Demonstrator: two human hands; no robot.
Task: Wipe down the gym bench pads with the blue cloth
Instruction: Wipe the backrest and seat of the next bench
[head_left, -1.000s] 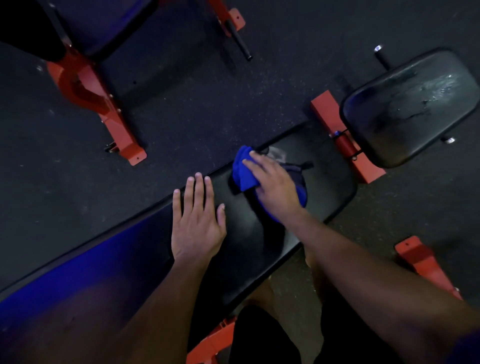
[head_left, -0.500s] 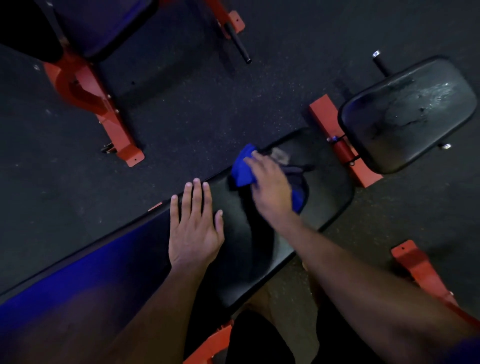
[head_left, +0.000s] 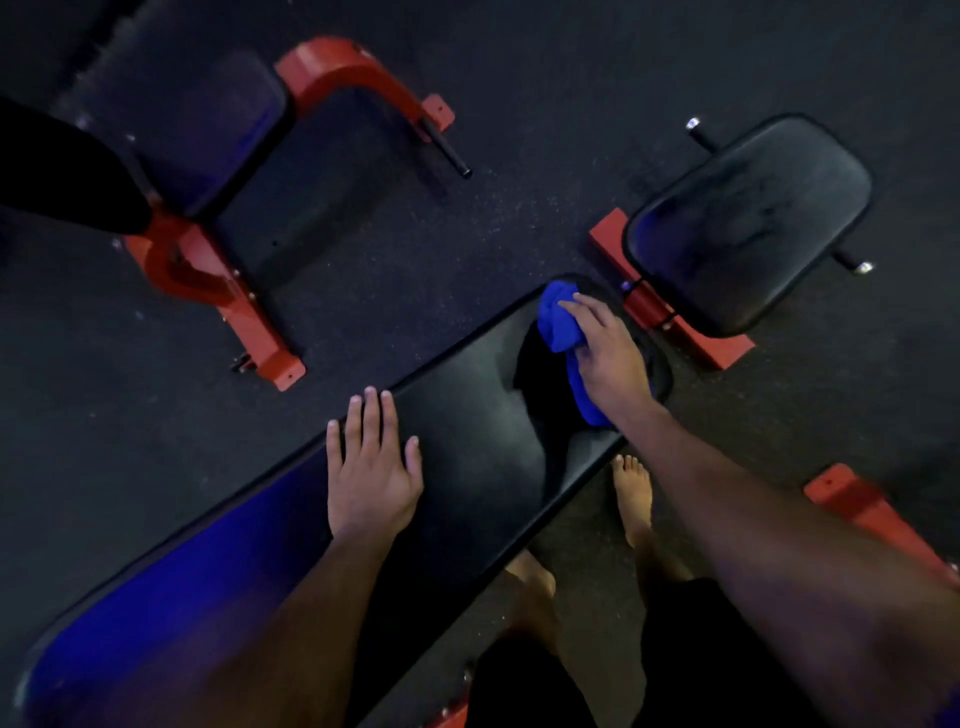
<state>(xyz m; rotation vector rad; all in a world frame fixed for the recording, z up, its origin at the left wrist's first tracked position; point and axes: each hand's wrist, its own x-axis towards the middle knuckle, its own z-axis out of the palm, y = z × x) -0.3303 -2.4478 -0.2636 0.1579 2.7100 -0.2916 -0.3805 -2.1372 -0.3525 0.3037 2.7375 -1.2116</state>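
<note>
So we're mid-wipe on the long pad (head_left: 467, 415) of the gym bench. Our right hand (head_left: 608, 358) is pressing the blue cloth (head_left: 558, 325) down near the far end of that pad, right up by the rounded tip, fingers draped over the bunched fabric and holding it against the vinyl. The cloth sits partly under the palm, with a blue lump sticking out past the fingertips and another bit trailing back by the wrist. Our left hand (head_left: 371, 467) is flat on the pad closer to us, fingers straight and spread, gripping nothing, just bracing.

As far as we can judge, the end section is what's getting done right now. The stretch of pad under and behind the left hand looks like it hasn't had its turn, and neither has the small seat pad (head_left: 748, 223) just past the red frame (head_left: 670, 312), which looks smudgy. Next move probably means dragging the cloth back along the pad toward us, lifting the left hand out of the way, then reaching over to the seat pad.
</note>
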